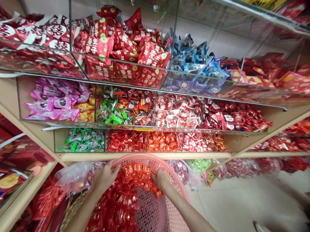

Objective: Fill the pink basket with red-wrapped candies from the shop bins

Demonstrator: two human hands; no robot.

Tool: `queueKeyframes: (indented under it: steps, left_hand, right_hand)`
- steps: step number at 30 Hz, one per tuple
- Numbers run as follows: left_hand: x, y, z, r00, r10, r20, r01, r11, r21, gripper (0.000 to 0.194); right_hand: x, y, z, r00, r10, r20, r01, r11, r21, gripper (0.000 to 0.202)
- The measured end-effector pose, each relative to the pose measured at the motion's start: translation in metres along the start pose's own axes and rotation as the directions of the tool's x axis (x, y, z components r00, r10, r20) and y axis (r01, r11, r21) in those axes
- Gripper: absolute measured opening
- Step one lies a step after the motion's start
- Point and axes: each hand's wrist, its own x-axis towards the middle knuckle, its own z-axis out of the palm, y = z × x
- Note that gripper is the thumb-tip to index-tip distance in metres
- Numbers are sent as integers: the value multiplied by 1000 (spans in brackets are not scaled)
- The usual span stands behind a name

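The pink basket (152, 213) is in front of and below the lowest shelf (83, 156), with orange candies (135, 171) at its far side and red candies (122, 210) along its left. The left grip (104, 175) clasps its rim (140, 156); the right grip (163, 182) curls against the orange candies (whether it pinches any, I cannot tell). Each candy should be light, its shiny wrapper slippery, better gathered by handfuls; the basket, probably slightly flexible, suits holding by the rim

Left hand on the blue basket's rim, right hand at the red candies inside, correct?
The colour is wrong: in the head view, the basket is pink. The left hand is on its rim, the right hand at the red candies.
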Motion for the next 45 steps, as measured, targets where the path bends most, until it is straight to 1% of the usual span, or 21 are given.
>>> queueKeyframes:
  steps: [3, 6, 10, 13, 15, 18, 23, 28, 32, 34, 37, 39, 40, 42, 43, 45]
  left_hand:
    - [0, 0, 0, 1000, -8, 11, 7, 1000, 12, 50]
    - [0, 1, -1, 1000, -11, 9, 11, 1000, 19, 50]
    - [0, 0, 1, 1000, -9, 2, 9, 1000, 6, 48]
    - [1, -1, 3, 1000, -4, -3, 4, 1000, -3, 47]
    - [1, -1, 4, 1000, -5, -6, 5, 1000, -8, 47]
    - [1, 0, 3, 1000, -10, -2, 10, 1000, -12, 46]
    - [1, 1, 2, 1000, -10, 3, 10, 1000, -16, 46]
    - [1, -2, 6, 1000, -2, -28, 2, 1000, -1, 45]
    - [0, -2, 6, 999, 8, -34, -8, 1000, 2, 45]
    - [0, -2, 4, 1000, 9, -27, -9, 1000, 4, 45]
    - [-1, -2, 3, 1000, 8, -23, -8, 1000, -4, 45]
    - [-1, -2, 3, 1000, 8, -24, -8, 1000, -15, 45]
    - [-1, -2, 3, 1000, 8, -23, -8, 1000, -22, 45]
    - [0, -2, 4, 1000, 6, -23, -7, 999, -33, 46]
    - [0, -3, 4, 1000, 4, -23, -5, 999, -36, 46]
    - [0, -2, 4, 1000, 1, -19, -2, 999, -34, 47]
  right_hand:
    - [0, 1, -10, 1000, -18, 5, 18, 999, -32, 37]
    - [9, 4, -35, 998, -59, -38, 58, 998, -32, 41]
    - [40, 14, -74, 971, -145, -190, 144, 989, -16, 39]
    - [71, 21, -91, 958, -136, -252, 134, 991, -26, 27]
    - [89, 25, -94, 964, -113, -239, 104, 993, -49, 26]
    - [108, 28, -91, 974, -109, -198, 93, 992, -88, 28]
    - [119, 30, -84, 976, -132, -175, 115, 988, -101, 25]
    - [118, 32, -82, 970, -146, -193, 129, 987, -100, 28]
    - [108, 38, -89, 955, -173, -242, 155, 984, -89, 28]
    - [99, 43, -96, 931, -217, -294, 208, 976, -63, 26]
    - [82, 49, -109, 876, -296, -381, 322, 947, 5, 23]
    - [68, 51, -116, 846, -358, -396, 411, 910, 57, 21]
    - [61, 51, -117, 836, -397, -379, 458, 885, 84, 21]
    - [48, 50, -116, 822, -486, -298, 539, 832, 131, 20]
    - [42, 49, -113, 817, -523, -244, 564, 812, 149, 20]
    - [32, 45, -103, 818, -560, -128, 574, 804, 154, 16]
